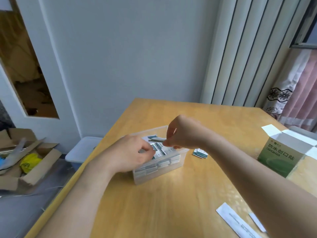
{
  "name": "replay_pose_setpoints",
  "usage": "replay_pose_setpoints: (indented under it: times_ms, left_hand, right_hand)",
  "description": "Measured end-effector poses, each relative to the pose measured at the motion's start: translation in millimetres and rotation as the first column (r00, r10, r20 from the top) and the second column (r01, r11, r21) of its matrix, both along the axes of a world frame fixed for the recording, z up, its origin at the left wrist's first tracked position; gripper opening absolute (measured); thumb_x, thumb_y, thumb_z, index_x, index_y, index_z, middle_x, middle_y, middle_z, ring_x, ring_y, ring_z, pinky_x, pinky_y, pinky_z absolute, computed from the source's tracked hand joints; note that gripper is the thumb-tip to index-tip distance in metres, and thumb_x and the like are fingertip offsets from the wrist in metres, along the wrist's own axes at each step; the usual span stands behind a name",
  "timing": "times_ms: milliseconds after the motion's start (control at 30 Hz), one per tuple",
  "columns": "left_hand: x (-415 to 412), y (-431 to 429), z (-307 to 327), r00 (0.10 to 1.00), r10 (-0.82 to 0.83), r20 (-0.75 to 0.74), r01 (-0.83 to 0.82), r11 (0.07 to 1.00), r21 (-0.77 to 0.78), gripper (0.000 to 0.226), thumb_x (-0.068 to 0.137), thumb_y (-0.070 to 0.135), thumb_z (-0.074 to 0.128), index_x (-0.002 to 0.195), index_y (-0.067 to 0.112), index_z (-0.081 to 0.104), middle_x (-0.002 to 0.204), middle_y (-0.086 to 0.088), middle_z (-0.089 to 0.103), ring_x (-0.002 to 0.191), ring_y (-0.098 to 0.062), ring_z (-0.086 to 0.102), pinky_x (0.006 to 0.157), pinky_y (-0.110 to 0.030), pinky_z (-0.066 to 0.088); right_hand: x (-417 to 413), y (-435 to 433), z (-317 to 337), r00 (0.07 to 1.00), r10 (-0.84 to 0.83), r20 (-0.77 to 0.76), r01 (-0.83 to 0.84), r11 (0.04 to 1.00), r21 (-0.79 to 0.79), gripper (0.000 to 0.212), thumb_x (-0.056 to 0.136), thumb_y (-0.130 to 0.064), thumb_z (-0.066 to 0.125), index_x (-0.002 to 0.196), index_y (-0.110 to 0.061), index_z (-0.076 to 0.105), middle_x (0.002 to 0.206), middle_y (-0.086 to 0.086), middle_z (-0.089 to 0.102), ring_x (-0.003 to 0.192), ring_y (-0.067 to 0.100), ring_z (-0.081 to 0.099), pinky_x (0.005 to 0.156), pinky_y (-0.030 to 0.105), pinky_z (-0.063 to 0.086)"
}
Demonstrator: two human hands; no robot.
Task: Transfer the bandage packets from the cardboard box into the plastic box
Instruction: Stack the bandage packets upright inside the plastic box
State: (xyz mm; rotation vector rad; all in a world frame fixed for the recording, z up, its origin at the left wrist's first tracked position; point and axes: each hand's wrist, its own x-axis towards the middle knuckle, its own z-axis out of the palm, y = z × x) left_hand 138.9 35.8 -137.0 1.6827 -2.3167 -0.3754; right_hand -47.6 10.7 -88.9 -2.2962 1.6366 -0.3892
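Nearest the lens, at lower right, two white paper slips (237, 222) lie flat on the wooden counter (163, 203); both forearms reach past them toward frame centre.

Step in hand, by our reading: placing one packet into the plastic box (142, 179), late in the transfer, since the box looks nearly full.

Hands:
- Right hand (181, 133): thumb and fingertips closed in a pinch on a single bandage packet (157, 139), held roughly level just above the far half of the box.
- Left hand (130, 152): over the left side of the box, fingers bent down onto the stacked packets (161, 163). We cannot tell whether it grips one or only steadies the stack.

Task items:
- Plastic box sits mid-frame on the counter, clear-walled, with packets standing in rows against its near wall and more lying flat on top.
- Cardboard box (281, 157), green, flaps open, stands at the right edge of the frame, well apart from both hands. Its contents are hidden from this angle.
- A few loose packets (199, 153) lie on the counter just right of the plastic box, below the right wrist.

Next move, as we judge it: lower the pinched packet into a gap on the top layer and release, with the left hand keeping the stack from shifting. After that the loose packets need collecting, and the cardboard box needs checking for remainders.
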Motion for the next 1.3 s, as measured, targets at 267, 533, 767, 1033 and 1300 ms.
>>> replay_pose_setpoints:
  times_ms: [267,533,767,1033,1300]
  left_hand:
    - [4.0,-8.3,-19.5,0.998,-0.026,0.062,0.028,0.999,-0.034,0.043,0.084,0.042,0.023,0.065,0.010,0.044,0.058,-0.006,0.043,0.069,-0.018,0.036,0.093,-0.033,0.040]
    - [7.2,-11.3,-28.1,0.998,-0.061,0.017,0.062,0.992,-0.106,0.040,0.081,0.041,0.025,0.061,0.008,0.037,0.052,0.000,0.031,0.059,-0.015,0.026,0.095,-0.032,0.040]
    - [7.6,-11.1,-26.7,0.996,-0.083,0.030,0.086,0.985,-0.149,0.041,0.081,0.042,0.027,0.060,0.009,0.040,0.053,-0.002,0.034,0.069,-0.018,0.037,0.090,-0.033,0.043]
    - [7.0,-9.0,-23.5,0.998,-0.065,0.022,0.067,0.989,-0.131,0.041,0.079,0.041,0.026,0.064,0.009,0.047,0.058,-0.004,0.037,0.078,-0.024,0.048,0.082,-0.025,0.042]
    - [5.1,-7.1,-19.5,0.998,-0.064,-0.028,0.060,0.991,-0.116,0.035,0.085,0.032,0.036,0.062,0.008,0.047,0.056,-0.005,0.032,0.061,-0.016,0.030,0.064,-0.018,0.031]
  right_hand:
    - [26.5,-15.4,-18.5,0.988,-0.037,-0.149,0.046,0.997,0.057,0.018,0.079,-0.023,0.073,0.085,-0.006,0.069,0.080,0.009,0.074,0.077,0.022,0.072,0.067,0.030,0.056]
    - [40.8,-23.7,-32.9,0.961,-0.017,-0.278,0.024,0.999,0.023,0.027,0.078,-0.029,0.070,0.095,-0.009,0.063,0.086,0.005,0.061,0.074,0.021,0.055,0.051,0.022,0.038]
    - [44.5,-29.7,-42.0,0.941,-0.008,-0.339,0.003,1.000,-0.014,0.031,0.074,-0.034,0.071,0.097,-0.013,0.063,0.106,0.007,0.061,0.083,0.023,0.059,0.064,0.026,0.045]
    - [38.4,-35.9,-39.6,0.950,-0.026,-0.313,0.021,1.000,-0.020,0.031,0.080,-0.033,0.069,0.101,-0.012,0.061,0.095,0.004,0.059,0.085,0.023,0.058,0.067,0.027,0.046]
    - [42.7,-37.2,-43.2,0.959,-0.029,-0.283,0.041,0.999,0.036,0.034,0.077,-0.029,0.073,0.104,-0.010,0.062,0.105,0.005,0.061,0.083,0.020,0.054,0.066,0.026,0.043]
